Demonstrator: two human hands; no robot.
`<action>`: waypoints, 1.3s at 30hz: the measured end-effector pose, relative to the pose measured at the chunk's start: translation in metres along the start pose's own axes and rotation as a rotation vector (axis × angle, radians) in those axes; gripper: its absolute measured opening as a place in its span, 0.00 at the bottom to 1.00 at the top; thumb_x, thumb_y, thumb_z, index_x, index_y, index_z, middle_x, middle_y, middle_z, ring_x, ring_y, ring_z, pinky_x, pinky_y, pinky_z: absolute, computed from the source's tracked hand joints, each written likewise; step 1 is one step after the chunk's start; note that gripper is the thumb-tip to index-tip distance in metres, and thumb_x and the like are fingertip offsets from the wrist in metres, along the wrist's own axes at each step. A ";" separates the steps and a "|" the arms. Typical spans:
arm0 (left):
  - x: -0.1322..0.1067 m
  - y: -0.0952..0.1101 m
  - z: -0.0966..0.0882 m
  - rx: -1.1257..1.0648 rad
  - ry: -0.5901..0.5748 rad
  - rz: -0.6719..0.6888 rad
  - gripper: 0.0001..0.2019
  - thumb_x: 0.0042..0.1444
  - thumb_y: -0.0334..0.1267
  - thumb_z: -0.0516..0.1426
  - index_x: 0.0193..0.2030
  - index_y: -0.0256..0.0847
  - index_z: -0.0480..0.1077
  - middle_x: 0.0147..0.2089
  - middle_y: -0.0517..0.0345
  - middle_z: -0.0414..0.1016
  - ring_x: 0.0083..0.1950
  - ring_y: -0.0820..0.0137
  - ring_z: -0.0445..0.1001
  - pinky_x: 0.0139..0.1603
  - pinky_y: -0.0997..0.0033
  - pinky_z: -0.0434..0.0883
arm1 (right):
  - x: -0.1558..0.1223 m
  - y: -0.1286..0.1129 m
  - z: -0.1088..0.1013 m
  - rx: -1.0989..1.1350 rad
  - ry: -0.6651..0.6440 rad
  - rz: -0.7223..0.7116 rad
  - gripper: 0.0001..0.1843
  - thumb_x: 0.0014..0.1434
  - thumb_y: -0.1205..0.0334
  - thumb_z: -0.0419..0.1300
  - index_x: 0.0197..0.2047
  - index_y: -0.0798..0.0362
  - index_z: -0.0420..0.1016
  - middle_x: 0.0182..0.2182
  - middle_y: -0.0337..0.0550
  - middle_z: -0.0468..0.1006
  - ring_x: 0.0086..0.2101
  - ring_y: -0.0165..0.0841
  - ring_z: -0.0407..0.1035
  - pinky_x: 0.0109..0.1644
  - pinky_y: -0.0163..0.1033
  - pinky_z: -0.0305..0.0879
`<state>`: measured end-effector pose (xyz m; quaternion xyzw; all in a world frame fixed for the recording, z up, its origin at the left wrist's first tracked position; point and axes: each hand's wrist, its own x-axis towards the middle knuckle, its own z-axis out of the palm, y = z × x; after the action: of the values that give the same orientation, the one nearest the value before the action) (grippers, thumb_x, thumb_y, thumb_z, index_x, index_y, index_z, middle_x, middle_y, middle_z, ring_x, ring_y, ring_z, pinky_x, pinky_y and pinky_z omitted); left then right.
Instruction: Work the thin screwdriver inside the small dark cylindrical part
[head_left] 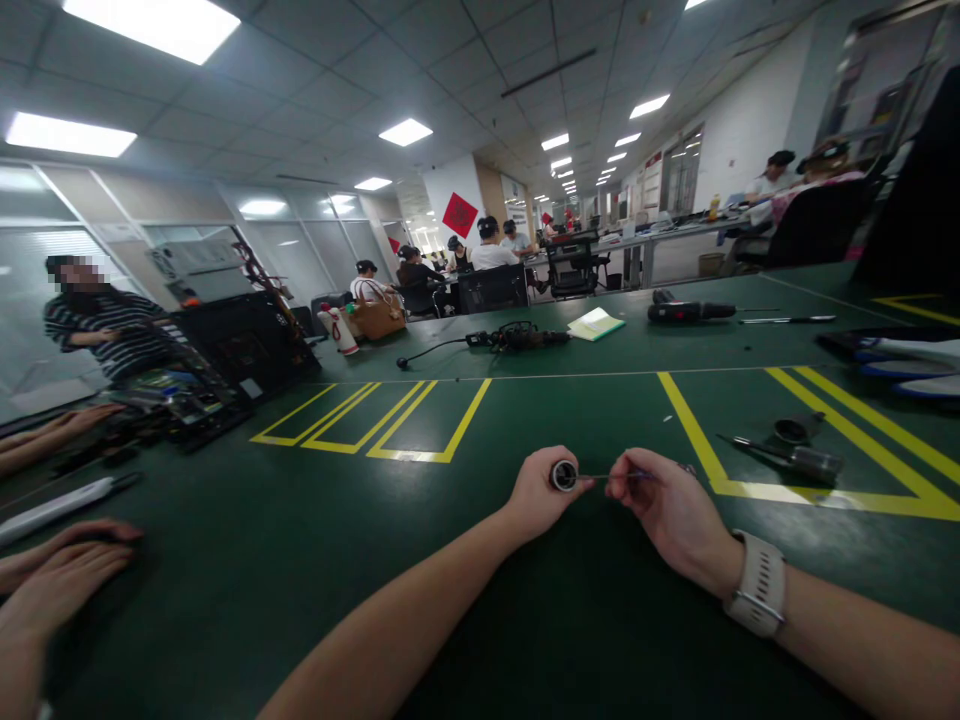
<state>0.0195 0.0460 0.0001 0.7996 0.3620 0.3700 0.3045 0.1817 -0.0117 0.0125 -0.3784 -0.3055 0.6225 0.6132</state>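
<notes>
My left hand (541, 492) is closed around a dark, short cylindrical part (563, 475), whose round open end with a metal rim faces me. Between the thumb and fingers of my right hand (675, 510) is a thin metal rod-shaped tool (600, 477). Its slim shaft runs across to the side of the cylindrical part; whether the tip touches it, I cannot tell. Most of the tool's rear end is hidden in my right hand. To the right, inside a yellow taped outline, lie a dark cylindrical piece with a pointed shaft (810, 462) and a dark cup-shaped piece (799, 430).
The green table (420, 540) carries yellow tape outlines. Farther back lie a cabled black device (517, 337), a notepad (596, 324), a black power tool (688, 310) and a pen (787, 320). Other people's hands (67, 565) rest at left, near opened equipment (232, 350).
</notes>
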 end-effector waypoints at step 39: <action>0.000 0.002 -0.003 0.011 -0.086 -0.056 0.06 0.49 0.35 0.61 0.33 0.38 0.69 0.32 0.60 0.71 0.34 0.71 0.70 0.37 0.70 0.69 | 0.005 0.000 -0.004 -0.389 0.120 -0.070 0.16 0.58 0.57 0.57 0.21 0.54 0.72 0.17 0.37 0.70 0.20 0.29 0.64 0.25 0.36 0.60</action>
<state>0.0177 0.0456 0.0038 0.8061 0.3727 0.3246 0.3256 0.1852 -0.0075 0.0103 -0.5150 -0.3959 0.5065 0.5670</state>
